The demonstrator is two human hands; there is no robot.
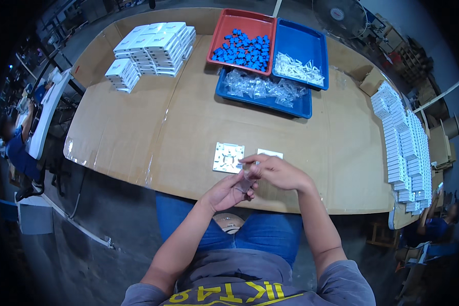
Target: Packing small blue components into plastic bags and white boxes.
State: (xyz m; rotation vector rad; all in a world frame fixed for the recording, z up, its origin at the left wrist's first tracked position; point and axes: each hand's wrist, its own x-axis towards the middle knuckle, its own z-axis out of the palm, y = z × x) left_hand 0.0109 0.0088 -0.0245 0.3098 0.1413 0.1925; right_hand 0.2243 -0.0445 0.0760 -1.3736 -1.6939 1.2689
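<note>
Close to the table's near edge, my two hands meet in front of me. My left hand (226, 193) is turned palm up, its fingers closed around a small clear plastic bag (246, 183). Over the bag comes my right hand (280, 172) from the right, thumb and fingers bent together at its top. Whatever is between those fingertips is too small and covered to tell. Just beyond my hands lies a square white tray (228, 157) with shaped recesses. Right of it a second flat white piece (270, 152) is partly hidden by my right hand.
At the far side stand a red tray (215, 46) of blue plastic pieces, a blue tray (302, 38) of white sticks and a blue tray (290, 110) of clear bags. White boxes (150, 48) are stacked far left, more boxes (405, 148) right. People sit at both sides.
</note>
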